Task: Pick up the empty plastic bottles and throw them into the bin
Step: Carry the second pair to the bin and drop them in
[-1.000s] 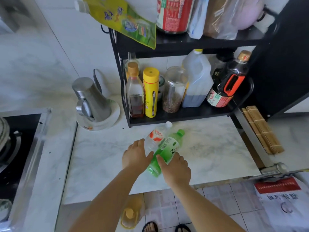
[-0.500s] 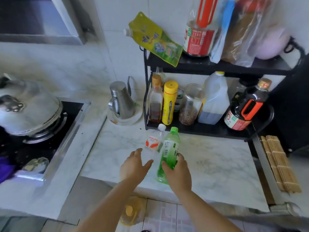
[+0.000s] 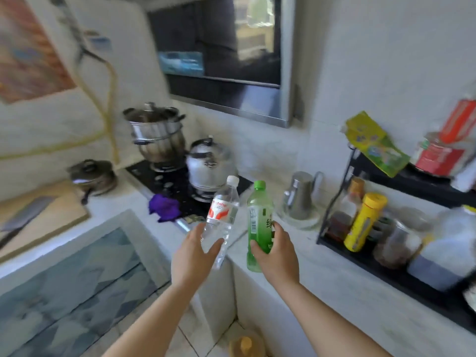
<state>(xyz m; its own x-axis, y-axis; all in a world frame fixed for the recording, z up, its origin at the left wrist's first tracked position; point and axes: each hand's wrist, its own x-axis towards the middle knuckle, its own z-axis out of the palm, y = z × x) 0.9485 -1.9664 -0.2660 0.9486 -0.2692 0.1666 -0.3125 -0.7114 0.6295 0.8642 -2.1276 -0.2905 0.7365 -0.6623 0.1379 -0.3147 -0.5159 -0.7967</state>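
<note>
My left hand (image 3: 192, 256) grips a clear plastic bottle (image 3: 223, 217) with a white cap and a red-and-white label, held upright and leaning slightly right. Beside it, my right hand (image 3: 277, 253) holds a green plastic bottle (image 3: 257, 217) with a green cap, also upright. Both bottles are lifted off the marble counter (image 3: 322, 274) and sit a hand's width apart above its left end. No bin is in view.
A black rack (image 3: 386, 269) with sauce bottles and jars stands at the right. A steel pitcher (image 3: 300, 199) sits behind the bottles. The stove (image 3: 170, 181) carries a pot and a kettle, with a purple cloth (image 3: 164, 207) at its edge. A cutting board with a cleaver lies left.
Both bottles have been lifted off the counter, the clear one now in my left hand. My head has turned left and up, bringing the stove, pots and window into view.
</note>
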